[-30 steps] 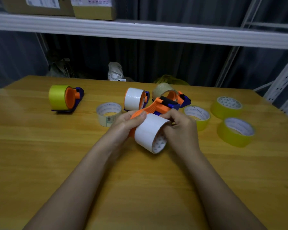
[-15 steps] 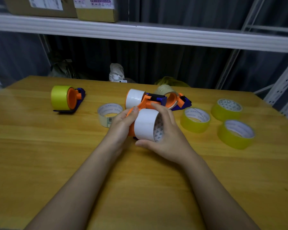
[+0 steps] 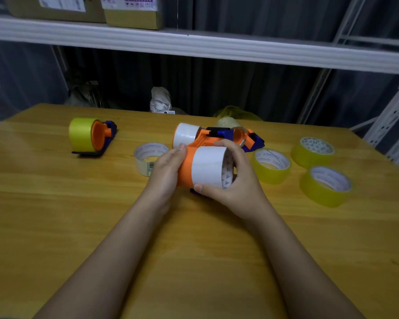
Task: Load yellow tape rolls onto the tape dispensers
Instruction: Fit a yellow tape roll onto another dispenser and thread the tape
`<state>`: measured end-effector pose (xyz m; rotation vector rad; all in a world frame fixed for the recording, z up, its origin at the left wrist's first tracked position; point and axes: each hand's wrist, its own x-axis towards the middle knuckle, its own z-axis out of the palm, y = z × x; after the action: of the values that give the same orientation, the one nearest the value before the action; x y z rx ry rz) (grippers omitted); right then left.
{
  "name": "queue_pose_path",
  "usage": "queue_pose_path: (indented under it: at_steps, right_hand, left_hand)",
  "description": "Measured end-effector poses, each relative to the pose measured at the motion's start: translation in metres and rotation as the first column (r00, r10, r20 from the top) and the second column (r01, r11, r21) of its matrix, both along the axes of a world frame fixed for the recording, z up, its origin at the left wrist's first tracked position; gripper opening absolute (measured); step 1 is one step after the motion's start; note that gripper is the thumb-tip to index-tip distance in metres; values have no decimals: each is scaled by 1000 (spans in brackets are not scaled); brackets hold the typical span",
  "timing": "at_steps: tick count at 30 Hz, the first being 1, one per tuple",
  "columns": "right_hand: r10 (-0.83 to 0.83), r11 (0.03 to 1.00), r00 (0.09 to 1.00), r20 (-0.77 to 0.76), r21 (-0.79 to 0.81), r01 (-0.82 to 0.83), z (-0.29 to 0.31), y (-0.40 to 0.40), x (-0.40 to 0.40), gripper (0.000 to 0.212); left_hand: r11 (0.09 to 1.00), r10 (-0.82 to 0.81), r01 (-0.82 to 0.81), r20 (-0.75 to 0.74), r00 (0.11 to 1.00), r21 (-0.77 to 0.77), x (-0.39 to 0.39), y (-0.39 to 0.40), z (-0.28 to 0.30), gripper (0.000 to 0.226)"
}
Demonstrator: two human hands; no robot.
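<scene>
My right hand (image 3: 236,180) grips a white tape roll (image 3: 207,168), thumb under it and fingers over its open end. The roll sits partly off the orange hub (image 3: 186,168) of an orange and blue dispenser (image 3: 213,135). My left hand (image 3: 167,168) holds the hub's left side with fingers nearly straight. Three loose yellow tape rolls lie to the right: one (image 3: 272,166) next to my right hand, one (image 3: 313,153) farther back and one (image 3: 326,186) nearest the edge. A dispenser carrying a yellow roll (image 3: 89,137) stands at the far left.
Behind my hands stand a second white roll on a dispenser (image 3: 186,134) and a clear roll on another dispenser (image 3: 240,132). A loose pale roll (image 3: 149,158) lies left of my left hand. A white shelf (image 3: 194,46) with cardboard boxes hangs over the wooden table (image 3: 55,215).
My right hand has turned the white roll level and slid it rightward, so more of the orange hub shows. My left hand has shifted from the roll onto the hub.
</scene>
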<state>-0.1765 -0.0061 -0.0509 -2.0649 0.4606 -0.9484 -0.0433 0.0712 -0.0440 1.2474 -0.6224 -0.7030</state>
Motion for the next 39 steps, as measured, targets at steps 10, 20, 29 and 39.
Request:
queue_pose_path:
  at_steps: [10, 20, 29, 39]
  right_hand:
    - [-453, 891, 889, -68, -1, 454, 4, -21, -15, 93]
    - [-612, 783, 666, -426, -444, 435, -10, -28, -12, 101]
    - [-593, 801, 627, -505, -444, 401, -9, -24, -10, 97]
    - [-740, 673, 573, -352, -370, 640, -9, -49, -25, 56]
  left_hand:
    - [986, 133, -140, -79, 988, -94, 19, 1, 2, 25]
    - [988, 126, -130, -47, 991, -88, 19, 1, 1, 25]
    - [989, 110, -114, -41, 993, -92, 15, 3, 3, 23]
    - [996, 60, -61, -16, 998, -61, 9, 2, 2, 25]
